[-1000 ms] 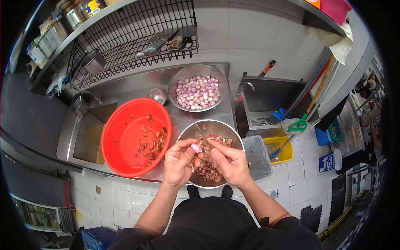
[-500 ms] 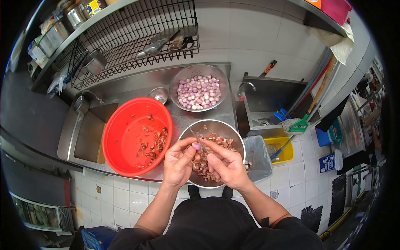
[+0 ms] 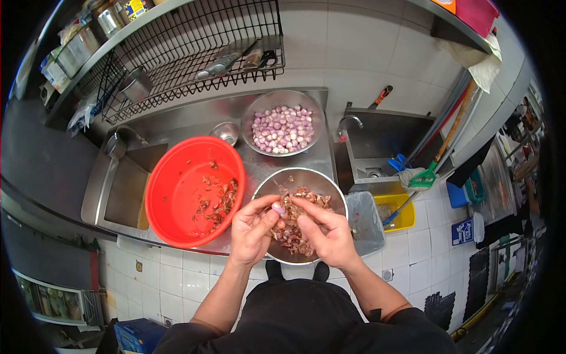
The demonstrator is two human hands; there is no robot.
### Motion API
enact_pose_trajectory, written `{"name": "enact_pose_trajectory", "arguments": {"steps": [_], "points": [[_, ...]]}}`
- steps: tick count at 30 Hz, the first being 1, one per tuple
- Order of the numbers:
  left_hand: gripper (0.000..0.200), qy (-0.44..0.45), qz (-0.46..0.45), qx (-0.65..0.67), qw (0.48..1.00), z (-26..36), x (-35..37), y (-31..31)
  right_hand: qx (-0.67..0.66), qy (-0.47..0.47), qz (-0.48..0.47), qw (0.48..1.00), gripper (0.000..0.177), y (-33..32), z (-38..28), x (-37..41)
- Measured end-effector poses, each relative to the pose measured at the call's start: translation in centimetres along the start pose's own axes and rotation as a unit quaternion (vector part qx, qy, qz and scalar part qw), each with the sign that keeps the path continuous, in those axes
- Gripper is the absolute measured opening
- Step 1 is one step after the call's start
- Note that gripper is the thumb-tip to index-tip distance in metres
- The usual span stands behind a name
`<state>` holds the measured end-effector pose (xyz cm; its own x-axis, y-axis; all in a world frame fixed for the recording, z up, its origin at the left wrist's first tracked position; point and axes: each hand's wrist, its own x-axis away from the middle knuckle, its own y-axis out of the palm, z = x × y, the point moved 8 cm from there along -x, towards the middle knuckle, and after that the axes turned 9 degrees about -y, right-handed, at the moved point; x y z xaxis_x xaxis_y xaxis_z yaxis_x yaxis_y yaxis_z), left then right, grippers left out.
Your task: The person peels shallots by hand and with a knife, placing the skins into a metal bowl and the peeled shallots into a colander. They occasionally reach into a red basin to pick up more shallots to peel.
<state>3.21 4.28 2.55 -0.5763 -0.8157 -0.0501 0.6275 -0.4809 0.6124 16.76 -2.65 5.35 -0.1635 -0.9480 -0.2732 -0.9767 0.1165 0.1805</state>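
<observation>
A pinkish-purple shallot is pinched between the thumb and fingers of my left hand. My right hand is close beside it, closed on a small knife whose thin blade shows only faintly near the shallot. Both hands are over a steel bowl of brownish-red shallot skins, hiding part of the bowl. Behind it, a steel colander holds many peeled shallots.
To the left, a red basin holds scattered skins and small shallots. A small metal bowl stands behind it. Sinks flank the work surface. A lined bin and a yellow bucket stand at the right.
My right hand and the knife have shifted slightly against the shallot, and the blade is less visible. The shallot's pale side now shows more. My left hand keeps its hold.
</observation>
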Motion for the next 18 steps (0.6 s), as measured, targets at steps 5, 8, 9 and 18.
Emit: {"name": "enact_pose_trajectory", "arguments": {"steps": [5,8,9,18], "points": [[0.029,0.02,0.006,-0.045,0.999,0.5,0.3,0.1,0.076,-0.102,-0.056,0.99,0.041,1.2,-1.5,0.0],[0.027,0.035,0.02,-0.054,0.998,0.8,0.5,0.5,0.139,-0.141,-0.064,0.978,0.041,1.4,-2.1,0.0],[0.025,0.036,0.028,-0.046,0.998,0.9,0.5,0.5,0.139,-0.141,-0.064,0.978,0.041,1.4,-2.1,0.0],[0.029,0.034,0.0,-0.031,0.999,0.5,0.6,0.0,0.141,-0.119,-0.046,0.982,0.033,0.9,-1.8,-0.4]]}}
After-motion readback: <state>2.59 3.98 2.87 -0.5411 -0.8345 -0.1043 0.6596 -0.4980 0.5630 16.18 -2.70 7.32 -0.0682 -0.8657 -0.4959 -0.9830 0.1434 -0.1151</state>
